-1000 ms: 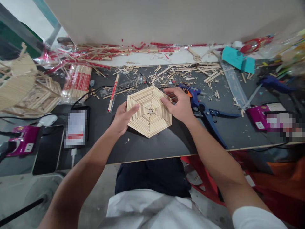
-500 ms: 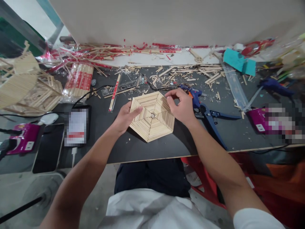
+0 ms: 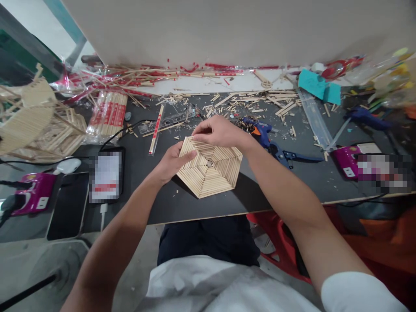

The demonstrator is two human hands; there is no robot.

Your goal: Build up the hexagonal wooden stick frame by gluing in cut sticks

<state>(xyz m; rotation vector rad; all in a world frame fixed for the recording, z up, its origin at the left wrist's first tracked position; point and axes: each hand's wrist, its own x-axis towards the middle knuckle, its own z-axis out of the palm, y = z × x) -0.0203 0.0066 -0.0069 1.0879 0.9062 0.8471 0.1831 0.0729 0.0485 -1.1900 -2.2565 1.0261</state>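
Observation:
A hexagonal panel [image 3: 217,175] of thin wooden sticks, laid in rings around a small central hole, is held tilted above the dark table. My left hand [image 3: 173,162] grips its left edge, thumb on the upper face. At the panel's upper left corner is my right hand [image 3: 216,132], its thumb and fingers pinched together at the rim; whatever they pinch is too small to make out. Behind the right forearm lies a blue glue gun [image 3: 262,130], with blue-handled cutters [image 3: 286,155] beside it.
Stick offcuts [image 3: 240,102] litter the back of the table [image 3: 130,216]. To the left are wrapped stick bundles [image 3: 108,110], a stick structure [image 3: 61,134], two phones [image 3: 68,206] and a purple power strip [image 3: 35,193]. Another purple strip [image 3: 347,162] sits right.
My right hand has moved left along the panel's top edge, from its upper right corner to its upper left. The panel has turned and tilted slightly in my left hand.

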